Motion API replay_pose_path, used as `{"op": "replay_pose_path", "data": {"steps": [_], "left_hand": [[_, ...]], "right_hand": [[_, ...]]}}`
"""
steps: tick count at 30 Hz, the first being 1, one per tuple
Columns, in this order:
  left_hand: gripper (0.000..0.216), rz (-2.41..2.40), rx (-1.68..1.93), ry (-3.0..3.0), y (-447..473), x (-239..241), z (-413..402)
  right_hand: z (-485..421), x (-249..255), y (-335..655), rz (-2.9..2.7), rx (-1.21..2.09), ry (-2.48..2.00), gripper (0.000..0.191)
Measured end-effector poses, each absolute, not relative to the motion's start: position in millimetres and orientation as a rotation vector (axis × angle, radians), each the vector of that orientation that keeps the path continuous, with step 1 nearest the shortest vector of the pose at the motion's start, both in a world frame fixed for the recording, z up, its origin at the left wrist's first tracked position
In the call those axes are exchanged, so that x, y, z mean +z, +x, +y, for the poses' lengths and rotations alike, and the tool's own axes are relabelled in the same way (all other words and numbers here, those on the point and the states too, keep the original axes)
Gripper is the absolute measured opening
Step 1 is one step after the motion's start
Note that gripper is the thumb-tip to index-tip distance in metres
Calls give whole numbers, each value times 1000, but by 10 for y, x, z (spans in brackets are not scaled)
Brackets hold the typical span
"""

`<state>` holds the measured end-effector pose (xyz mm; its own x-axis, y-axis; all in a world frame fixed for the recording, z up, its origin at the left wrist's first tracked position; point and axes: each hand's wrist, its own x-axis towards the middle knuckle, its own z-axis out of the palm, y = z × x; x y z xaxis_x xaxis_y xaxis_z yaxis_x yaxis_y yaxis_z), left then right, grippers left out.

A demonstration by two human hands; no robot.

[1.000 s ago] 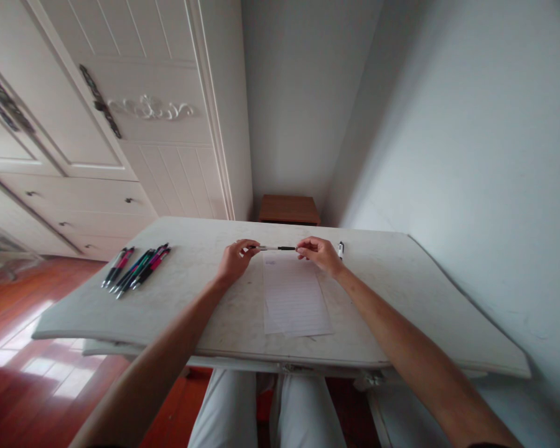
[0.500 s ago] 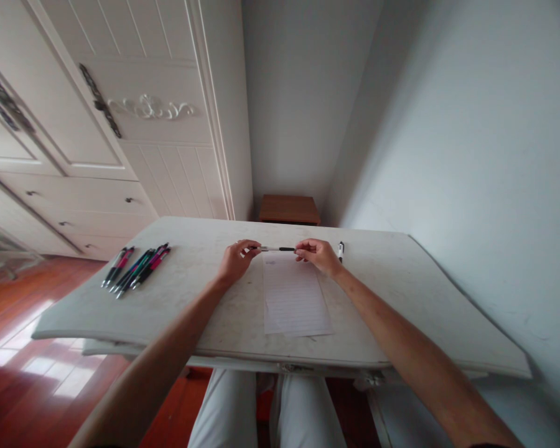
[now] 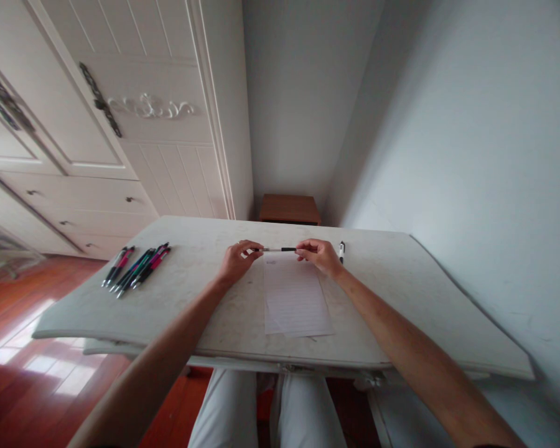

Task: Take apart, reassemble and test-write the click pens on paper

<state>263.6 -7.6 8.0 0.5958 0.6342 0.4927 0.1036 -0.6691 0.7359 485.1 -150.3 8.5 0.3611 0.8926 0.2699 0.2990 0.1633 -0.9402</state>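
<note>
A: Pen?
B: Thin pen, the half by the right hand dark, the other half pale. It is held level over the far edge of the lined sheet.
A: Hands?
B: Left hand pinches the pale end and right hand pinches the dark end. Fingertips closed on it, other fingers curled.
A: Room?
B: Bare table on both sides. The sheet stops short of the front edge. Pen cluster well apart on the left, white pen just beside the right hand, wall close on the right.
A: Surfaces?
B: Scuffed white tabletop with rounded corners, thin paper, pink and green barrels in the cluster.
</note>
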Motion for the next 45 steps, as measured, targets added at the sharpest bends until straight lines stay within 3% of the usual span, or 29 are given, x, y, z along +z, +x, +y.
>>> {"op": "replay_pose_path", "data": {"steps": [7,13,17,22,29,32,36,39,45], "left_hand": [[15,527,1016,2208,2633,86,-88],[53,552,1027,2131,2651,70,-103],[44,662,979,2131,2652,54,-82],[49,690,886,2226,2640,46,-58],[25,618,962,2140,2648,73,-70],[29,578,990,2111,2646,74,-87],[54,573,999,2080,2656,68,-102],[43,649,989,2080,2658,63,-89],[41,628,905,2171,2652,73,-63]], "right_hand": [[-1506,106,4831,-1176,597,-1417,31],[-1519,156,4797,-1151,604,-1409,31],[-1517,154,4797,-1151,585,-1412,31],[-1513,131,4801,-1158,567,-1408,33],[-1507,90,4835,-1192,538,-1431,30],[-1506,104,4824,-1173,540,-1429,32],[-1504,120,4797,-1180,539,-1430,33],[-1496,99,4803,-1183,540,-1415,34],[-1482,51,4855,-1186,524,-1410,37]]}}
